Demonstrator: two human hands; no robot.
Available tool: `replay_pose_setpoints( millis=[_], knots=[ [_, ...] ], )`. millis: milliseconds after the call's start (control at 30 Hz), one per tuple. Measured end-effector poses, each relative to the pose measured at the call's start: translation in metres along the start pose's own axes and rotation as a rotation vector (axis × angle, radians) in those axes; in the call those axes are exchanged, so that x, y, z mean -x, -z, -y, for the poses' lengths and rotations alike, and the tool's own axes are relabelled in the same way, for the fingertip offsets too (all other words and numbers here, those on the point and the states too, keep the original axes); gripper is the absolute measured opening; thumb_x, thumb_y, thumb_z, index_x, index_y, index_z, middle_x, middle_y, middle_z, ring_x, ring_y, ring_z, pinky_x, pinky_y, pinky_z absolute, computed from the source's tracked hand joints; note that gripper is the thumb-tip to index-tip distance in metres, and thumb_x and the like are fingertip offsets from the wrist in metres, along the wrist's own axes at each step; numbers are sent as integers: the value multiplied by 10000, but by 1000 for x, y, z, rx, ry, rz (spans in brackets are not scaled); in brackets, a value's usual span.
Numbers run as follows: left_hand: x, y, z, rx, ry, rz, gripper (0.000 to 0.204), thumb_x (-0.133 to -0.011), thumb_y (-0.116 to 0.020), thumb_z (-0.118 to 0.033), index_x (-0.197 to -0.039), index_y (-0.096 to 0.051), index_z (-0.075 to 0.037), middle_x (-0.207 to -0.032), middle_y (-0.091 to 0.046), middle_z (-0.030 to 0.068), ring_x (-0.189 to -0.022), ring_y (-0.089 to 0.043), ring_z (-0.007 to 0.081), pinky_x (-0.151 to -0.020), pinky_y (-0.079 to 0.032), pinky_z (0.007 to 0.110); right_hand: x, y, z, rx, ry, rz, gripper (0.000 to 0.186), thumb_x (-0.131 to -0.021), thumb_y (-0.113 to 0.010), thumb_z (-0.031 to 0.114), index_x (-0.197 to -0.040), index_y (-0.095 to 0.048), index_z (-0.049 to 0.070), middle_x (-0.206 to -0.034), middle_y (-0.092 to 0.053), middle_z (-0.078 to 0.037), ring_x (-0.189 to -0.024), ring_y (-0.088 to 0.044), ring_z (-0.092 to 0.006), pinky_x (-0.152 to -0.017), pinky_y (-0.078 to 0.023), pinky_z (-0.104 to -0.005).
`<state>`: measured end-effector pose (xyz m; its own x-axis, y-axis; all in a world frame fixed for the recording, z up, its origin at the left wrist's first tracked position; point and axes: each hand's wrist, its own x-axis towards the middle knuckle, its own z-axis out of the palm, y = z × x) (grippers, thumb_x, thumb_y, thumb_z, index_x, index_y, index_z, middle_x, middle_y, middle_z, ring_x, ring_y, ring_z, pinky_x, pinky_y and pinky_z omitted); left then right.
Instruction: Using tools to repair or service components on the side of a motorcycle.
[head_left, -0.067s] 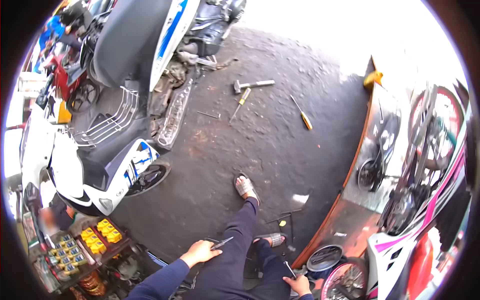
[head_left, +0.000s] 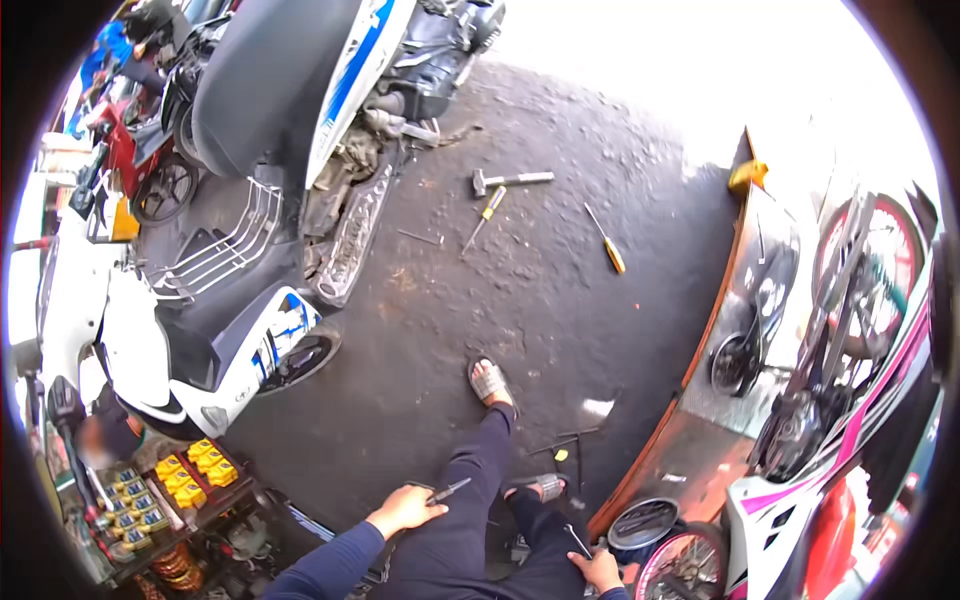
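My left hand (head_left: 408,508) is closed over my left thigh, around a dark, pointed metal tool (head_left: 450,490) whose tip sticks out to the right; its exact kind cannot be made out. Low in the view, by my other leg, my right hand (head_left: 600,570) grips a slim metal tool (head_left: 577,540) with a shiny shaft, the rest hidden by my fingers. On the dark floor ahead lie a hammer (head_left: 512,181), a yellow-handled screwdriver (head_left: 484,219) touching or close to it, another screwdriver (head_left: 606,240) and a thin metal rod (head_left: 420,238).
A white and blue scooter (head_left: 235,375) with exposed parts stands on the left. Below it, a rack (head_left: 215,503) carries yellow boxes. On the right, an orange-edged platform (head_left: 690,440) runs beside a pink-wheeled motorcycle (head_left: 765,495). Dark T-shaped tools (head_left: 560,438) lie near my sandals.
The view has shifted slightly, so the floor tools and scooter sit a little lower. Both hands keep the same holds.
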<state>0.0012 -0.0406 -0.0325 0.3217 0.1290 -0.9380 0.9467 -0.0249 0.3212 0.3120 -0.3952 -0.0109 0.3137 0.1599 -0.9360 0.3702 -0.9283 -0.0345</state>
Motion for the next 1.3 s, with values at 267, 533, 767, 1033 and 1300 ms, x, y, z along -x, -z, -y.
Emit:
replay_pose_setpoints(
  millis=[267, 533, 767, 1033, 1300],
  knots=[
    [73, 189, 5, 196, -301, 562, 418, -974, -648, -412, -1060, -734, -11, -851, -721, 197, -813, -700, 347, -744, -523, 433, 20, 273, 379, 117, 374, 1009, 333, -929, -760, 311, -998, -725, -13, -687, -622, -49, -670, -553, -107, -629, -473, -343],
    [-44, 337, -8, 286, -214, 106, 329, -998, -604, -358, -1034, -694, -44, -901, -718, 206, -901, -695, 422, -801, -543, 492, -173, 337, 618, 180, 778, 555, 421, -1058, -597, 347, -831, -582, -8, -656, -485, -224, -565, -432, -264, -578, -436, -430],
    [-355, 374, 56, 467, -193, -569, 288, -801, -562, 23, -1059, -688, 23, -1100, -634, 202, -1081, -627, 412, -915, -509, 469, -369, 300, 863, 360, 1380, 220, 251, -1010, -602, 143, -829, -593, -30, -660, -537, -220, -617, -530, -426, -594, -418, -462],
    [-496, 362, 91, 362, -338, -450, 293, -832, -602, -8, -1112, -682, 25, -1074, -678, 248, -1063, -645, 451, -898, -506, 509, -431, 238, 934, 512, 1788, 15, 129, -987, -612, 70, -897, -568, -12, -635, -526, -217, -647, -559, -459, -586, -425, -484],
    [-437, 406, 52, 244, -513, -852, 299, -906, -689, -139, -1158, -642, 15, -1203, -653, 189, -1133, -645, 377, -947, -544, 458, -383, 213, 970, 572, 2117, -504, 283, -932, -576, -33, -1209, -621, -65, -756, -601, -228, -648, -623, -382, -610, -478, -405]
  ],
)
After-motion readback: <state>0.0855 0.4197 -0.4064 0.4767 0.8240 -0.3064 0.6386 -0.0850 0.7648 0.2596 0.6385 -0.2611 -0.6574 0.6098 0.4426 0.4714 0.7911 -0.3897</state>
